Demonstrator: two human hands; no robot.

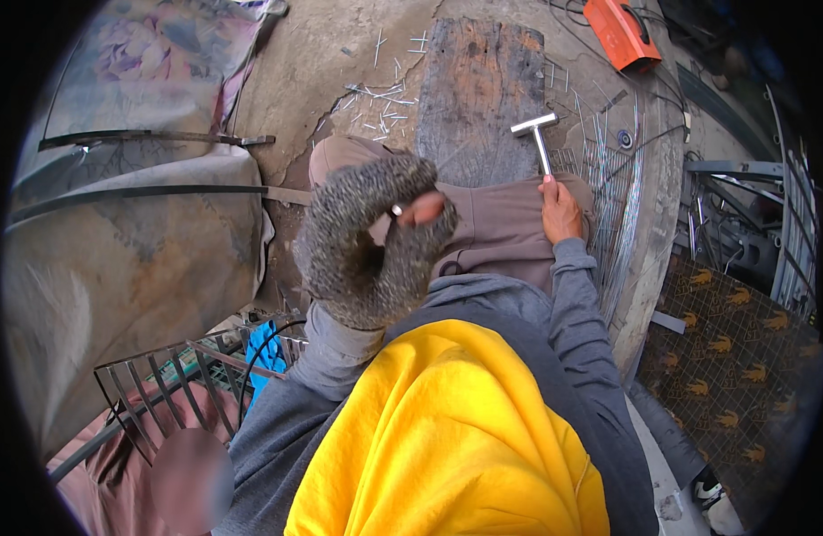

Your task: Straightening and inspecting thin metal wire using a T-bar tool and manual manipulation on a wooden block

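My left hand [367, 237], in a thick, worn grey knit glove, is raised over my left thigh. Its fingers are curled, and bare skin shows at the tips. A small bright spot [397, 210] sits in the curl; what it belongs to cannot be made out. My right hand [563, 213] is bare and closed round the handle of a silver hammer [540, 143]. The hammer stands head up above my right thigh, its head over the edge of a scorched wooden board [483, 80]. That board lies flat on the ground in front of my knees.
Short cut metal rods [384, 100] are scattered left of the board. Long thin rods [618, 210] lie along my right side. An orange box-shaped machine [622, 34] with cables stands at far right. A draped cover [143, 241] fills the left, and a patterned dark sheet [728, 357] the right.
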